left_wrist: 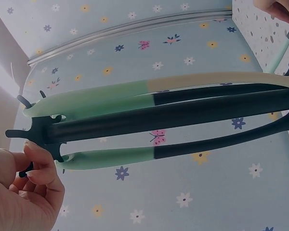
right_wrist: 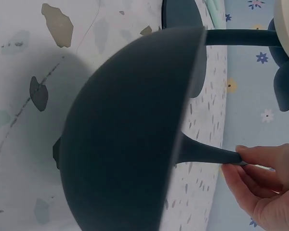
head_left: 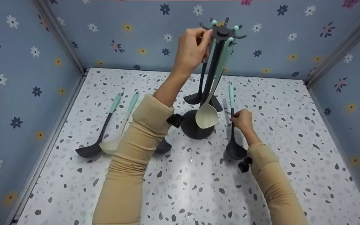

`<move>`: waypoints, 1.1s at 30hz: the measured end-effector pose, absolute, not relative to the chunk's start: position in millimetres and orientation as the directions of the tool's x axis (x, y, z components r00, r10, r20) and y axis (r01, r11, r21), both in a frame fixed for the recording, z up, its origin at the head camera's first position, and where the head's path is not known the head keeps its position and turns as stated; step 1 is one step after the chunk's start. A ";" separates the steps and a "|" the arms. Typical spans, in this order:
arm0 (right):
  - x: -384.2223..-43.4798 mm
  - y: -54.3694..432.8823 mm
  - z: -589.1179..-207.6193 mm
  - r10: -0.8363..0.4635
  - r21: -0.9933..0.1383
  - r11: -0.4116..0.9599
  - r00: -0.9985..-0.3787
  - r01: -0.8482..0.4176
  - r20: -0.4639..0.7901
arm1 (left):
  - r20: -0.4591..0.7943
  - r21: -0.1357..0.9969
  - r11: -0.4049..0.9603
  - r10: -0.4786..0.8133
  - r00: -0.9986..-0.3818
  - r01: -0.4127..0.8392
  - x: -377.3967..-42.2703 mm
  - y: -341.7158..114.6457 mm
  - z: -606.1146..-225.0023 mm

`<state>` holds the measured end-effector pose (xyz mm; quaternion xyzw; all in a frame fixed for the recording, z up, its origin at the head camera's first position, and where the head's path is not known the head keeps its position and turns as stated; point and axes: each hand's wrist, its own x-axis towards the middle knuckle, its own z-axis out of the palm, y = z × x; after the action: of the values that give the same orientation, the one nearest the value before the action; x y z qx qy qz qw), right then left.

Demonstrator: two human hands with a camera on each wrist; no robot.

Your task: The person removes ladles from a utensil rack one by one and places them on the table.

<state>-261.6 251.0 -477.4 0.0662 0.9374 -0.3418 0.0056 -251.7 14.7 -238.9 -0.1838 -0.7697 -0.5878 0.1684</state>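
My left hand (head_left: 194,47) pinches one hook of the black utensil rack (head_left: 212,72) at its top; the left wrist view shows thumb and fingers around that hook. From the rack hang a cream ladle (head_left: 206,117) with a mint handle and black utensils (head_left: 193,98) with mint handle ends. To the right of the rack, my right hand (head_left: 242,120) pinches the dark shaft of a black soup ladle (head_left: 236,151), whose mint handle end points away. In the right wrist view its round bowl (right_wrist: 125,130) fills the middle, and its shadow falls on the tabletop.
On the left of the speckled tabletop (head_left: 192,193) lie a black ladle (head_left: 89,151) and a cream ladle (head_left: 108,147). Another dark utensil (head_left: 163,147) is mostly hidden behind the left forearm. Flower-patterned panels (head_left: 136,37) enclose the table at the back and sides.
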 end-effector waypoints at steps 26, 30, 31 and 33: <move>-278.4 244.2 -498.9 0.209 -0.413 0.870 -0.960 0.270 -0.188 | 0.470 0.841 0.254 0.092 -0.878 0.477 -250.9 12.9 -237.7; -279.4 242.6 -501.3 0.229 -0.399 0.870 -0.954 0.291 -0.196 | 0.491 0.826 0.266 0.092 -0.866 0.497 -250.6 12.9 -237.4; -279.5 242.3 -501.7 0.232 -0.401 0.866 -0.951 0.298 -0.207 | 0.496 0.823 0.267 0.092 -0.863 0.501 -250.6 12.8 -237.4; -280.2 241.8 -503.0 0.234 -0.398 0.864 -0.946 0.309 -0.227 | 0.480 0.834 0.262 0.090 -0.873 0.486 -250.0 12.9 -236.6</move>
<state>-280.2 241.8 -503.0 0.1411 0.9615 -0.2195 0.0856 -250.0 12.9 -236.6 -0.1857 -0.7758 -0.5783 0.1709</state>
